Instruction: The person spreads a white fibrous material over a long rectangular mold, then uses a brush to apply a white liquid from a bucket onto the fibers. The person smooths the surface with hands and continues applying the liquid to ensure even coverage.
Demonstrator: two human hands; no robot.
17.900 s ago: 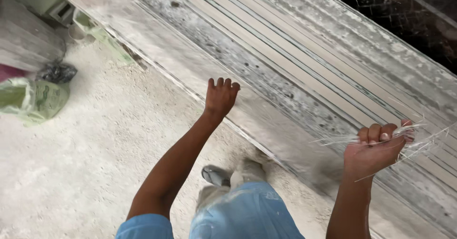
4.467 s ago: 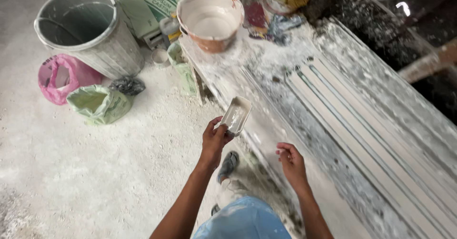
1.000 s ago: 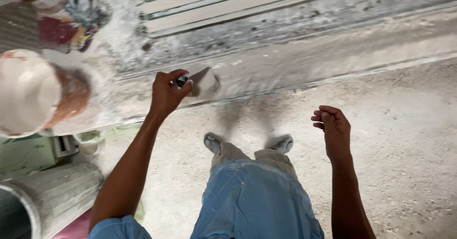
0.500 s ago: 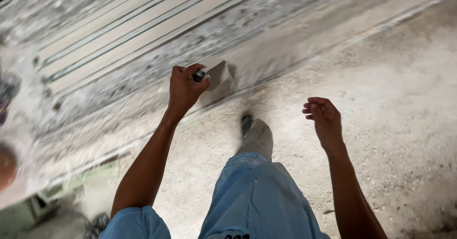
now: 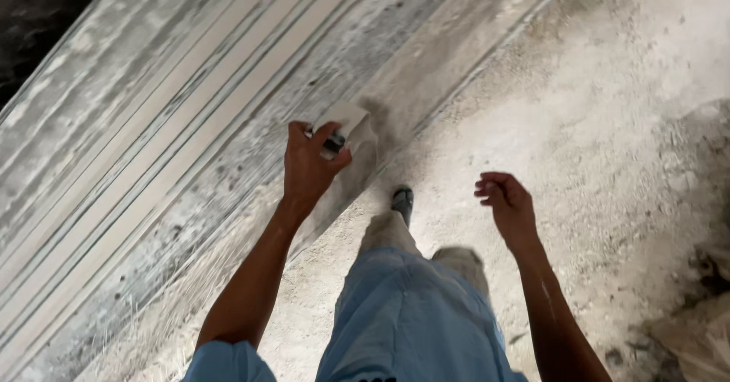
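The plaster-dusted concrete floor [image 5: 608,108] lay at 3 o'clock of the view, and the long grey casting bench with pale moulded strips [image 5: 152,146] ran diagonally from 7 o'clock to 1 o'clock. Compared with half a second earlier, your view had swung along the bench, and the buckets seen a few seconds before had left the frame; you had walked further down the strips with the tool carried along. Your left hand [image 5: 308,171] was closed around the dark handle of the flat, plaster-coated metal scraper [image 5: 344,120], whose blade lay at 1 o'clock of the fist, above the bench edge; contact could not be confirmed. Your right hand [image 5: 508,206] hung loosely curled, holding nothing, above the floor.
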